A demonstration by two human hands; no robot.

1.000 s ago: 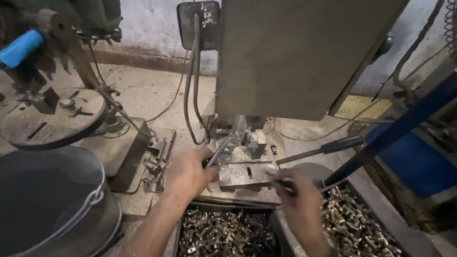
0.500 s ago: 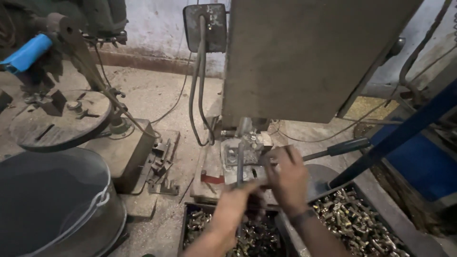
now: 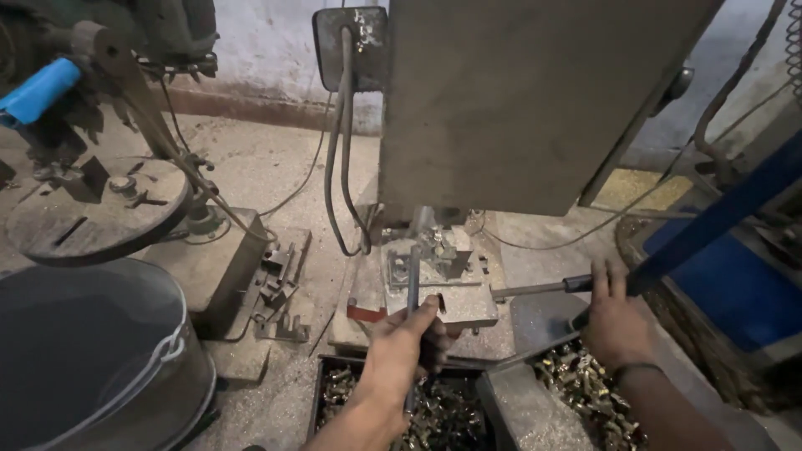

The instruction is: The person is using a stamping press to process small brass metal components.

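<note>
Workstation at a bench machine, seen from above. The left hand was closed round a slim grey rod, holding it upright with its tip at the fixture on the machine table, below the large grey housing. The right hand lay over the dark grip of the lever that ran out sideways from the fixture; its fingers were partly curled, and whether they truly clasped the grip could not be told. A small workpiece appeared to sit in the fixture, though its form was too small to make out.

To do this step well, the rod would probably need to stay in line with the fixture's seat, and the lever should be moved only once the left fingers were out of the clamp's path; a firm, steady pull seemed better than a jerk.

Below the hands stood two trays: a dark one and, to its right, a grey one, both filled with small brass-coloured parts. A grey bucket stood at lower left, beside a second machine with a round table and a blue handle. A blue bar crossed at right. No labels, packages or signs were visible; a dark plate on the wall carried cables only.
</note>
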